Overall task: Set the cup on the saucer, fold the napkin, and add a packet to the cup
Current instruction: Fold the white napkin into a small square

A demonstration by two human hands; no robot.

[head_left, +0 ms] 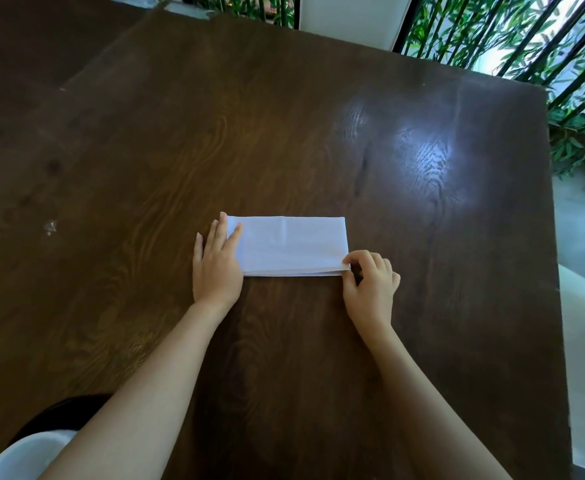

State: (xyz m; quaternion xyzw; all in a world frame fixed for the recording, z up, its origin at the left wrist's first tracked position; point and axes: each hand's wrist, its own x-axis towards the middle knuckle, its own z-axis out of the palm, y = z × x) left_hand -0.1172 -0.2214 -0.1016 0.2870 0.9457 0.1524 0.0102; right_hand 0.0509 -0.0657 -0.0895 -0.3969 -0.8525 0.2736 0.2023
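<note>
Napkin [291, 245], white and folded into a long flat rectangle, lies on the dark wooden surface [284, 133] between the two hands, its long sides running from one hand to the other. Its stacked layers show as thin lines along the edge nearest the person, and a faint crease crosses it about midway between the hands.

Left hand [216, 268] lies palm down on the napkin's left end. Its fingers [234, 233] are straight and a little spread; the inner ones rest on the cloth, while the outer ones lie on the wood just beside it. It grips nothing.

Right hand [370, 282] is at the opposite end, at the napkin's near corner. Its thumb [348, 261] and forefinger pinch the layered corner, and the other fingers are curled in behind them, off the cloth and above the wood.

Both bare forearms reach in from the bottom of the view. Beyond the right hand, well apart from it, a bright patch of glare [422, 157] lies on the wood. Far to the outer side of the left hand a small shiny speck [50, 227] sits on the surface. Under the left forearm, off the surface's near edge, a rounded white object [24, 455] shows; what it is cannot be told. Past the far edge, green bamboo [492, 29] stands behind dark bars.
</note>
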